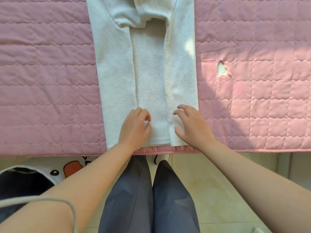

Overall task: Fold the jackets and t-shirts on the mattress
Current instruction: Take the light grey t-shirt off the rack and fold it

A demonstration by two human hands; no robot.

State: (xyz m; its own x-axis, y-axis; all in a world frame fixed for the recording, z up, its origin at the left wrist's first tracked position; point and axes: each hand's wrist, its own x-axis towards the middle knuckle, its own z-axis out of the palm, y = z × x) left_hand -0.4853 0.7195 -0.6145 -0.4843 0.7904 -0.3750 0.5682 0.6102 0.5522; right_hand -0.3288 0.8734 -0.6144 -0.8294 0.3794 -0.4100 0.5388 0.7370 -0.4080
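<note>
Near edge of the pink quilted mattress (50, 81), at its middle: a white fleece jacket (148, 73) lies flat. It runs as a long strip from the near edge toward the far edge and out of view. Both side panels are folded inward, leaving a narrow band of the back showing between them. Sleeve cuffs are bunched near the far end. The hem sits flush with the mattress's near edge.

Left hand (134, 128) rests on the left panel just above the hem, fingers curled, thumb and forefinger almost meeting at the panel's inner edge. Cannot tell whether this grip has fabric in it.

Right hand (191, 125) is over the right panel, beside the hem. Its fingers are spread and lightly bent, the grip wide and holding nothing.

Toward the mattress's right side, a small tear (222, 68) shows white filling.

On the floor below: grey trousers (134, 199), a white mat with an orange cartoon print (72, 167), and a dark round bin (21, 182).
</note>
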